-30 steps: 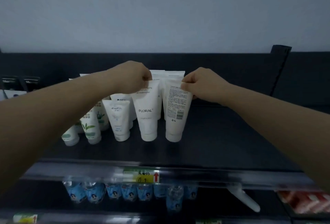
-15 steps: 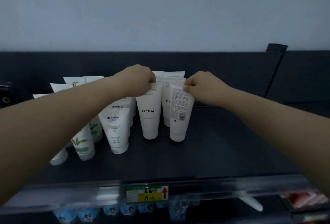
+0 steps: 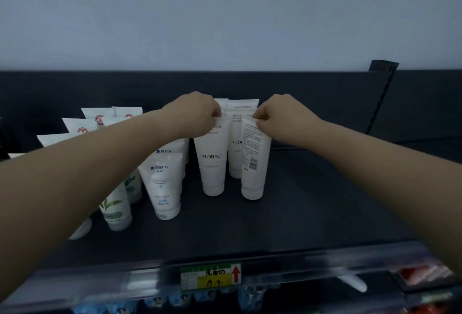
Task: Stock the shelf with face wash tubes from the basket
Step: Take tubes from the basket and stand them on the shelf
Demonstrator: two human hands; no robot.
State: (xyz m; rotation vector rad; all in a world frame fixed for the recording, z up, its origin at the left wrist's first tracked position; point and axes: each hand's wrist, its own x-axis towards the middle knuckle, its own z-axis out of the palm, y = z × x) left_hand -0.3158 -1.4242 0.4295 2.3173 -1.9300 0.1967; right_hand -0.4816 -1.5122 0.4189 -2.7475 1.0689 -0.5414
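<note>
Two white face wash tubes stand cap-down on the dark top shelf [image 3: 312,213]. My left hand [image 3: 195,111] pinches the crimped top of the FLORAL tube [image 3: 212,163], whose label faces me. My right hand [image 3: 280,116] pinches the top of the second tube [image 3: 253,163], whose back with barcode faces me. More FLORAL tubes [image 3: 243,108] stand in rows behind these two. The basket is out of view.
Left of the FLORAL tubes stand Manting tubes [image 3: 163,183], green-leaf tubes [image 3: 115,208] and red-logo tubes [image 3: 98,116]. A price tag [image 3: 211,277] sits on the shelf's front rail. Blue packs show on the lower shelf [image 3: 155,302]. A black bracket [image 3: 381,93] rises at the right.
The view has tilted upward, so the shelf sits lower in frame. Both hands stay pinched on their tubes, which stand slightly farther back on the shelf.
</note>
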